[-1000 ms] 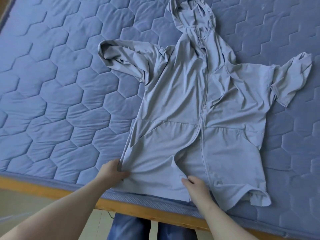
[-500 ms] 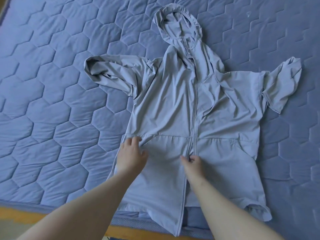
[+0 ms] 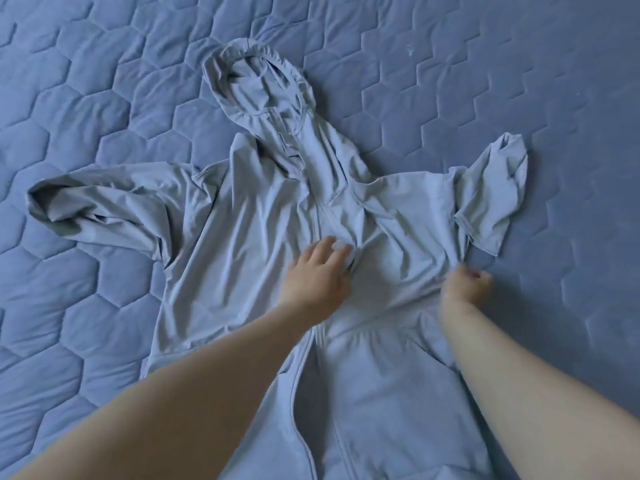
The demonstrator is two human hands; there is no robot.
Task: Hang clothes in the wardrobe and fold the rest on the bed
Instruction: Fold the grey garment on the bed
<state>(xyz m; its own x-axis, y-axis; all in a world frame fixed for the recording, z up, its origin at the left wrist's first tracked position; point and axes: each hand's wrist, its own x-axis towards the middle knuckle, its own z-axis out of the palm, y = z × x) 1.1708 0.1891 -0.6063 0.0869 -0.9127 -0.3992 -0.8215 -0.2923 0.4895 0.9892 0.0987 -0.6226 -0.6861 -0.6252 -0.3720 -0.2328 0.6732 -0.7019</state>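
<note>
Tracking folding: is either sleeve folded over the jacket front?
No, the left sleeve and right sleeve lie on the mattress, beside the jacket.

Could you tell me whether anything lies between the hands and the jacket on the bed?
Nothing visible does. The left hand rests on the chest of the jacket, and the right hand grips its side edge below the sleeve.
</note>
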